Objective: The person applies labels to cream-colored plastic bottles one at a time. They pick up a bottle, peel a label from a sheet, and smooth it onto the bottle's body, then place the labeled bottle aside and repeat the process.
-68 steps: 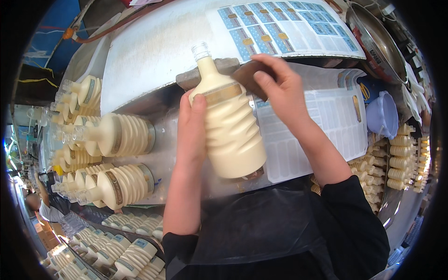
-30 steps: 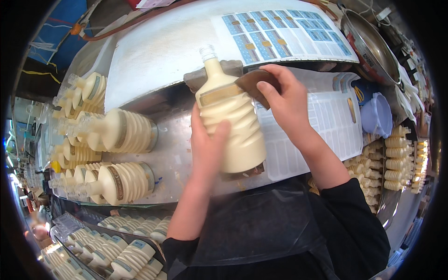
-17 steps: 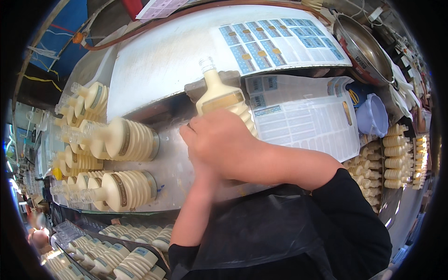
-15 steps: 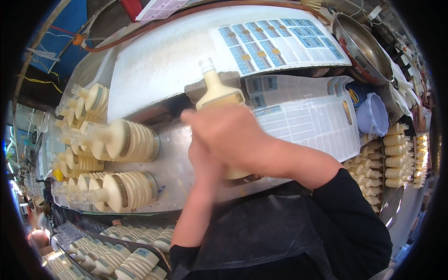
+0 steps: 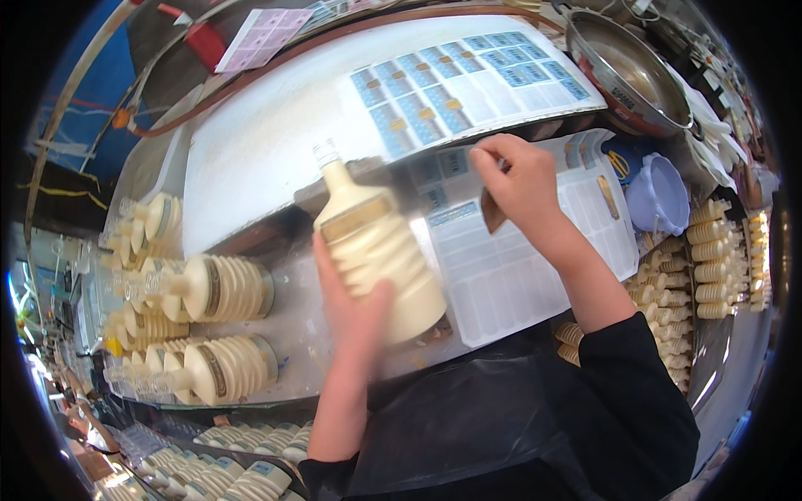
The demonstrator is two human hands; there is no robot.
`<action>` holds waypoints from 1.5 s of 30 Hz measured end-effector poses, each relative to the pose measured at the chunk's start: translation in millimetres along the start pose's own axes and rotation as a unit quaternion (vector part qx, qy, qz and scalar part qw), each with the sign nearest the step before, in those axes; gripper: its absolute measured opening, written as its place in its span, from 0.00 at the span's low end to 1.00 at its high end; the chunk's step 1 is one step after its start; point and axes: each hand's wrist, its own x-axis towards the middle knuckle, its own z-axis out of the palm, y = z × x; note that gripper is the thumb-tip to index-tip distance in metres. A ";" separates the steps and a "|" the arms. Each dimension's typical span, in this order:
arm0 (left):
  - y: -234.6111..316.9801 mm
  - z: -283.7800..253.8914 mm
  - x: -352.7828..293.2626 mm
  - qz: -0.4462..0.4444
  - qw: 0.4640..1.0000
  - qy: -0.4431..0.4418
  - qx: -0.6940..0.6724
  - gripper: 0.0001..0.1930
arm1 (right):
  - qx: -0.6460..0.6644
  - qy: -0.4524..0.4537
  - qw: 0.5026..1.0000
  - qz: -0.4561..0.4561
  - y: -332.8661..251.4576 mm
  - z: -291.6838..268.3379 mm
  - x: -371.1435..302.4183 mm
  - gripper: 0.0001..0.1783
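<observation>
Slantwise, the left hand (image 5: 357, 307) held a bottle (image 5: 380, 250), its long axis running from five o'clock to the neck at eleven; the right hand (image 5: 528, 182) clutched a brown piece (image 5: 491, 214).

The head view comes from the left unit of two fisheye cameras worn side by side on the head. The lens faces downward and ahead over the counter (image 5: 292, 338). Orientation is upright and unmirrored. The wearer's black apron (image 5: 476, 417) occupies the lower middle, close to the lens. The bottle (image 5: 380, 263) sits near the centre of the field, at close range; the white board (image 5: 267, 125) lies farther off, toward the upper edge. Wide coverage extends to the metal basin (image 5: 631, 71) at upper right. Straight edges bow outward; black surrounds the rounded field.
</observation>
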 end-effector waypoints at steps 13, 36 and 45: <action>-31.5 -5.9 -42.8 0.040 0.999 0.014 -0.014 0.48 | -0.280 0.087 0.893 -0.343 51.8 11.0 35.1 0.12; -50.7 -11.0 -48.9 0.017 0.993 -0.001 -0.119 0.36 | -0.083 -0.167 0.767 -0.613 -29.3 1.9 -75.3 0.17; -54.6 -5.7 -53.9 0.045 0.991 0.016 -0.124 0.36 | -0.035 -0.224 0.884 -0.409 17.9 4.7 -90.6 0.20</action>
